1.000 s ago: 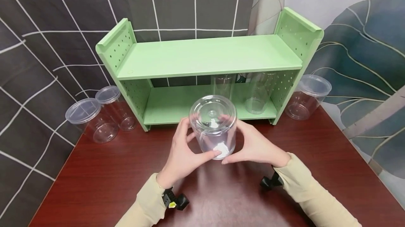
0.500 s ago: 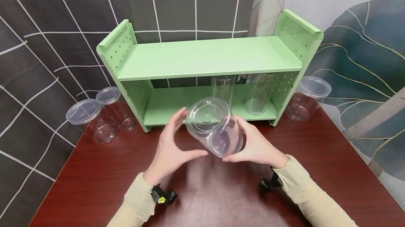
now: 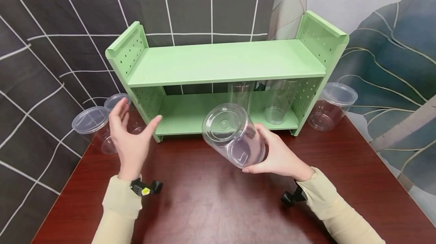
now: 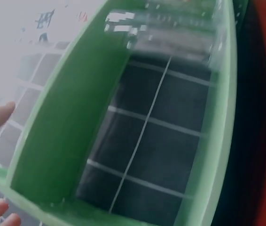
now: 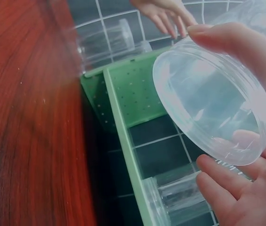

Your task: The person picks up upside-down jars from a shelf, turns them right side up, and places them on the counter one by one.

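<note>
My right hand [image 3: 277,153] grips a clear plastic jar [image 3: 235,136] by its lower end, above the table in front of the shelf. The jar leans to the left, its ringed clear end facing up toward me. In the right wrist view the jar's other end shows as a frosted disc [image 5: 208,103], with thumb and fingers around it. My left hand [image 3: 131,145] holds nothing, thumb and fingers spread apart. It overlaps a wide lidded jar [image 3: 90,120] and a narrower lidded jar [image 3: 117,101], partly hiding both at the left of the shelf.
A green two-level shelf [image 3: 225,62] stands at the back of the red-brown table [image 3: 204,206]. Two clear jars, one tall [image 3: 240,92] and one at its right [image 3: 276,111], stand on the lower level. Another lidded jar [image 3: 332,108] stands right of the shelf.
My left hand has let go of the jar and moved left toward the two lidded jars. The jar, held by the right hand alone, has tipped to the left.
</note>
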The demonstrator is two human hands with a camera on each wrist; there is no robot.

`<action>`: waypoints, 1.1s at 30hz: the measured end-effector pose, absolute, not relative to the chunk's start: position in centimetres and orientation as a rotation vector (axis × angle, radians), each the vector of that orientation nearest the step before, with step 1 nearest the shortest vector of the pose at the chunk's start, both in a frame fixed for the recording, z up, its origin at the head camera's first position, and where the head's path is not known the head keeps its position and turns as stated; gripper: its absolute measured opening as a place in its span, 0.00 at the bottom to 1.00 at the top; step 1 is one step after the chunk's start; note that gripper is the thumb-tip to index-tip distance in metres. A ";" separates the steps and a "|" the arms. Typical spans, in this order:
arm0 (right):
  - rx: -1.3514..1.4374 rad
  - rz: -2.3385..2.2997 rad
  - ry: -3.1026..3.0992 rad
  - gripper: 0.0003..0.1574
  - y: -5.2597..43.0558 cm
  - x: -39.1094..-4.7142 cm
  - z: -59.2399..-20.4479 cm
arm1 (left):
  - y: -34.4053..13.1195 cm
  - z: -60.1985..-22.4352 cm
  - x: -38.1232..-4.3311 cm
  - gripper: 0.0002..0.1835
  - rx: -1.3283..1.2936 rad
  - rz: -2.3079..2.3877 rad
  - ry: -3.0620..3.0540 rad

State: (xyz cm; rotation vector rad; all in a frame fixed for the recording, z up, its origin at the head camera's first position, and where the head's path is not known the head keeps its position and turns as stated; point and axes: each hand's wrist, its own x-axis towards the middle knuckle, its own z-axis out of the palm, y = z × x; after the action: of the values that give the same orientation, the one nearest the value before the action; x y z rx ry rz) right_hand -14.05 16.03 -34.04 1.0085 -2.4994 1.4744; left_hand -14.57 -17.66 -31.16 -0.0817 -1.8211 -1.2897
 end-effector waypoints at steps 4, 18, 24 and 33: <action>1.007 1.454 -2.483 0.60 16.3 -14.1 -34.0 | -18.6 -31.0 -16.0 0.39 0.013 -1.305 -1.803; 0.943 1.510 -2.444 0.59 18.3 -14.0 -33.2 | -18.8 -31.6 -19.1 0.23 0.113 -1.361 -1.703; 0.880 1.526 -2.437 0.62 19.4 -14.0 -32.8 | -18.9 -31.4 -19.3 0.18 0.173 -1.333 -1.682; 0.762 1.491 -2.435 0.61 21.4 -13.7 -31.7 | -19.2 -31.1 -19.4 0.17 0.218 -1.271 -1.708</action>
State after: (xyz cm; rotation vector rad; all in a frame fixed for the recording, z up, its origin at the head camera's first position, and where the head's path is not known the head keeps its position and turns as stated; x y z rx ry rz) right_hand -13.66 21.38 -31.71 0.7618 -2.4349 1.4906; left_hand -19.38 -19.22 -31.12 0.2181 -1.7078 -1.2705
